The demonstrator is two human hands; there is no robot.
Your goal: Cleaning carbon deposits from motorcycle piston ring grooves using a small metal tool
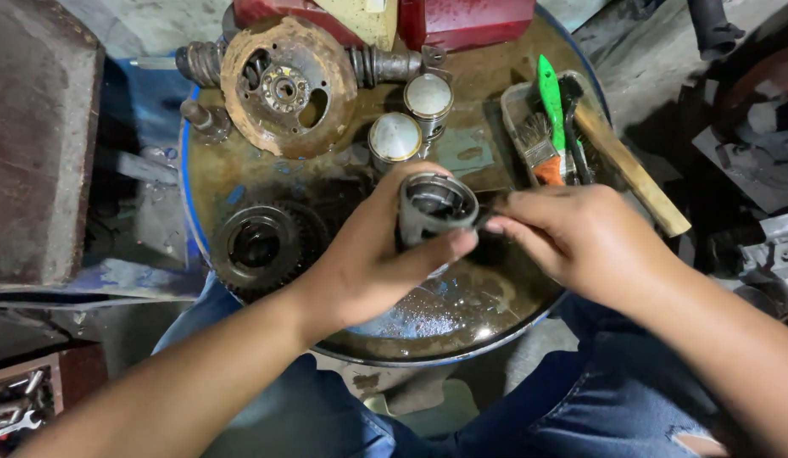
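My left hand (373,259) is wrapped around a dark hollow piston (436,203), holding it open end up over an oily drum top (241,165). My right hand (572,233) reaches in from the right, its fingertips pinched at the piston's right side on something small and dark that I cannot make out. Two more pistons with pale flat crowns, one (394,137) nearer and one (428,97) behind it, stand upright on the drum just beyond my hands.
A rusty round plate on a shaft (285,85) lies at the back left, and a dark gear (258,246) at the front left. A tray (519,106) on the right holds a green-handled tool (549,97), a paintbrush (542,157) and a wooden handle (631,170). Loose wrenches (16,411) lie lower left.
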